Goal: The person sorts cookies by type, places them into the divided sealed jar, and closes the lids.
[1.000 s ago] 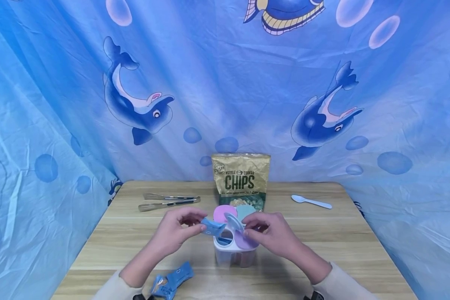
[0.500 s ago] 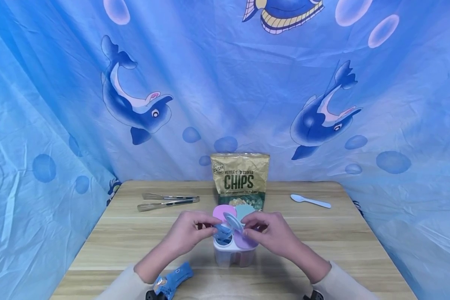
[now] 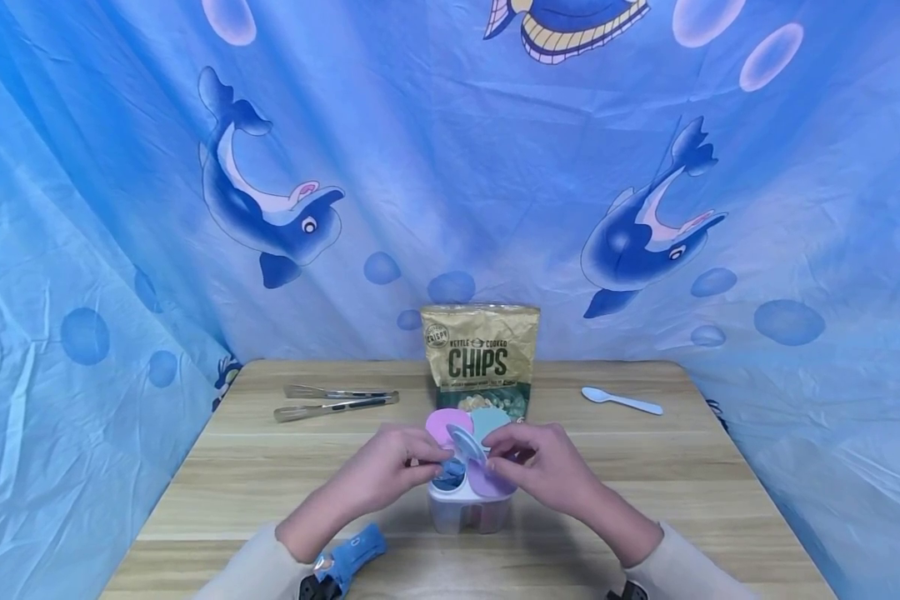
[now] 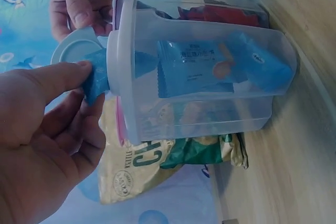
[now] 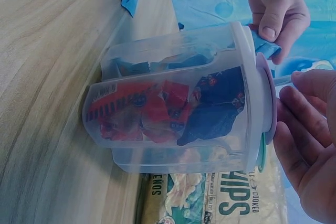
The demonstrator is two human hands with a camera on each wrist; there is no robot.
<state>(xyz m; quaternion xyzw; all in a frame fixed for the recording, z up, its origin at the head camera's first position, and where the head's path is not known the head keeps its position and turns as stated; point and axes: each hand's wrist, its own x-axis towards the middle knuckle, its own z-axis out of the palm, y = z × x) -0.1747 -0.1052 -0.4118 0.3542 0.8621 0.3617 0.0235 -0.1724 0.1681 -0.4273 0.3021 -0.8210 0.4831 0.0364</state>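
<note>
A clear container [image 3: 467,515] with a white rim and several round lids stands on the table. My left hand [image 3: 393,468] pinches a blue packet [image 4: 95,80] whose lower end sits inside the open round mouth at the front left. My right hand [image 3: 543,465] holds the pale blue flip lid [image 3: 467,445] tilted up, its lower fingers by the purple lid [image 5: 266,98]. Through the wall, more blue packets [image 4: 197,66] lie in that compartment. Red packets [image 5: 152,111] and a dark blue packet [image 5: 215,103] fill the compartment beside it.
A chips bag [image 3: 482,354] stands right behind the container. Metal tongs [image 3: 337,406] lie at the back left, a white spoon [image 3: 621,402] at the back right. Blue packets [image 3: 356,554] lie near my left forearm. A blue dolphin-print curtain [image 3: 450,167] hangs behind the table [image 3: 682,500].
My left hand has moved right and brought the blue packet from beside the container into its open mouth. The right hand has stayed at the raised lid.
</note>
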